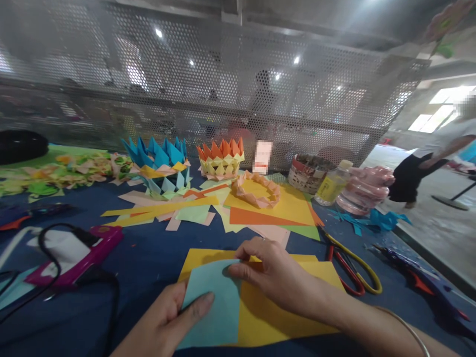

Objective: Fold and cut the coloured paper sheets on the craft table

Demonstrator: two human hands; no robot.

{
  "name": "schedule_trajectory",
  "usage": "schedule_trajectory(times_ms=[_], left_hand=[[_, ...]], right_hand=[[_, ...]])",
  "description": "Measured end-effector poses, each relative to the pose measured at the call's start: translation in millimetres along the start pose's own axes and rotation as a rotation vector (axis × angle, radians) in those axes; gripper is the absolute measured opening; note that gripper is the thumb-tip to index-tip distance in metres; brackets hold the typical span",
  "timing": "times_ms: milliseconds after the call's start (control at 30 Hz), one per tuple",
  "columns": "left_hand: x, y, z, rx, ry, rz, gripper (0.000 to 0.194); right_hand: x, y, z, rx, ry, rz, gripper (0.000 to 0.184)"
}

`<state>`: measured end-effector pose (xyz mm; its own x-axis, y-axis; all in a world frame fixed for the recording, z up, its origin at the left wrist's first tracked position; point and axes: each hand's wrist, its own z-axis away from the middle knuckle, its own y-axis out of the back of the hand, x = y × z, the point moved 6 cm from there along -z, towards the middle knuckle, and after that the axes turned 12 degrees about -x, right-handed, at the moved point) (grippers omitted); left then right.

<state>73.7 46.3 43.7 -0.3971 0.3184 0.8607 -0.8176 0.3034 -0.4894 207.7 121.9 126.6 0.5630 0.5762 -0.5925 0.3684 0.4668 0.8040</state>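
Paper of pale blue, at lower centre of the frame, is pinched along its left edge by the left hand and at its upper right corner by the right hand; presumably light and easily creased, it is best held by the edges.

Bare hands, uncovered forearms, one thin, smooth, pale bangle around the right forearm.

A grey perforated metal panel rises along the far side of the dark blue-topped desk. Small round white lights dot the panel. Right of it show a bright, multi-paned rectangular window and, lower, a pale grey floor. Above it, the grey ceiling catches a whitish glow.
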Motion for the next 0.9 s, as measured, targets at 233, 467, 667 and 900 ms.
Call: schedule_trajectory(times_ms=[233,467,667,900], left_hand=[[-6,8.7,1,0.023,0.029,-0.083,0.044],[-9,11.5,3,0.057,0.068,-0.105,0.051],[-11,15.7,5,0.130,0.060,-0.175,0.057],[-12,14.8,10,0.129,0.164,-0.173,0.054]], right_hand=[[0,-1,-1,-0.034,-0.010,0.044,0.022],[0,-1,-2,-0.003,0.039,0.012,0.021],[-4,-1,0,0.015,0.075,0.040,0.020],[-10,-3,4,0.010,0.111,0.039,0.018]])
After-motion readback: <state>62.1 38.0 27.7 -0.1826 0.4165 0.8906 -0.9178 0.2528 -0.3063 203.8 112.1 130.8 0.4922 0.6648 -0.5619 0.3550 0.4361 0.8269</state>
